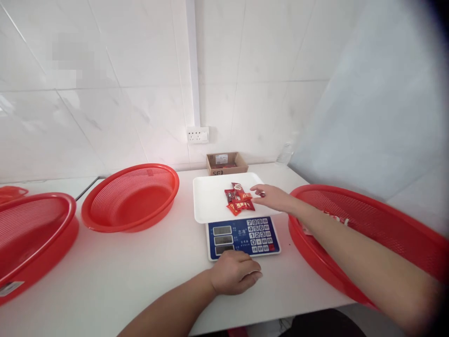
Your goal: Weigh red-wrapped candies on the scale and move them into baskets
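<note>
A digital scale (243,238) with a blue keypad panel stands on the white table, its white tray (206,206) on top. Several small red snack packets (242,205) lie in a loose pile on the tray. My right hand (273,197) reaches over the tray's right side, fingers apart, its fingertips beside the pile. A small dark red bit shows between those fingers, too small to name. Resting on the table at the scale's front edge, my left hand (235,272) is loosely curled, with nothing visible in it.
Red plastic baskets stand around: one basket (129,224) left of the scale, another (42,262) farther left, and a third (315,262) on the right holding some packets under my forearm. A cardboard box (227,171) sits behind the tray, by the wall with a socket (198,135).
</note>
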`<state>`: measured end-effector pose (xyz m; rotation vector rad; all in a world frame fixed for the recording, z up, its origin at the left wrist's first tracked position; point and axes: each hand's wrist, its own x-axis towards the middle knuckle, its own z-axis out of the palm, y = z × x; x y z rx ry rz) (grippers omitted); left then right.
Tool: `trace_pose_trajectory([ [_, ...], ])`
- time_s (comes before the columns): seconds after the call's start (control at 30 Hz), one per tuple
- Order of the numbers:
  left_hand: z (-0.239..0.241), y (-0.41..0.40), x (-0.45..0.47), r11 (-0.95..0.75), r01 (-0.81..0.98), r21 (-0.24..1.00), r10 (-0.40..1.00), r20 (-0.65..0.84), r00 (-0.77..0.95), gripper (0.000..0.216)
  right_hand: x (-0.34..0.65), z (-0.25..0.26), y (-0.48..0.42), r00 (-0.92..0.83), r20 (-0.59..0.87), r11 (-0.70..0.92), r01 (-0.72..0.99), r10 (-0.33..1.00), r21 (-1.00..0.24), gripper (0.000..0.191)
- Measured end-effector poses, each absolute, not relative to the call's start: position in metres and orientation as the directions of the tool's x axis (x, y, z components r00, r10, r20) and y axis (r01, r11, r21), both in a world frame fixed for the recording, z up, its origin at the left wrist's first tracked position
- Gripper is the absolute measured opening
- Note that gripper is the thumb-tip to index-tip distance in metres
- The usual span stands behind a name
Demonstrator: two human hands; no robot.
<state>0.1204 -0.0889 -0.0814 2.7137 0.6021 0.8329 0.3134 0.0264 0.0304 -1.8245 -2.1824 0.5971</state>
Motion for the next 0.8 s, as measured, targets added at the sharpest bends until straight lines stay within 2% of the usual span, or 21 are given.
trace_pose_trajectory([
  [0.17, -0.084, -0.09, 0.12, -0.891, 0.293, 0.347, 0.425, 0.409, 0.808, 0.025, 0.331, 0.042, 0.013, -0.13, -0.307, -0.039, 0.87, 0.943, -0.491, 0.051],
  [0.23, -0.084, -0.09, 0.12, -0.892, 0.294, 0.344, 0.424, 0.406, 0.81, 0.025, 0.334, 0.046, 0.01, -0.105, -0.347, -0.103, 0.841, 0.932, -0.532, 0.05],
  [0.43, -0.084, -0.09, 0.12, -0.886, 0.302, 0.351, 0.436, 0.413, 0.799, 0.026, 0.333, 0.046, 0.01, -0.061, -0.289, -0.165, 0.703, 0.955, -0.692, 0.038],
  [0.67, -0.084, -0.089, 0.12, -0.879, 0.315, 0.357, 0.449, 0.399, 0.8, 0.025, 0.325, 0.045, 0.014, -0.079, -0.266, -0.156, 0.638, 0.961, -0.754, 0.028],
  [0.8, -0.085, -0.089, 0.12, -0.878, 0.315, 0.36, 0.452, 0.405, 0.795, 0.025, 0.325, 0.044, 0.019, -0.066, -0.291, -0.221, 0.498, 0.954, -0.838, 0.029],
])
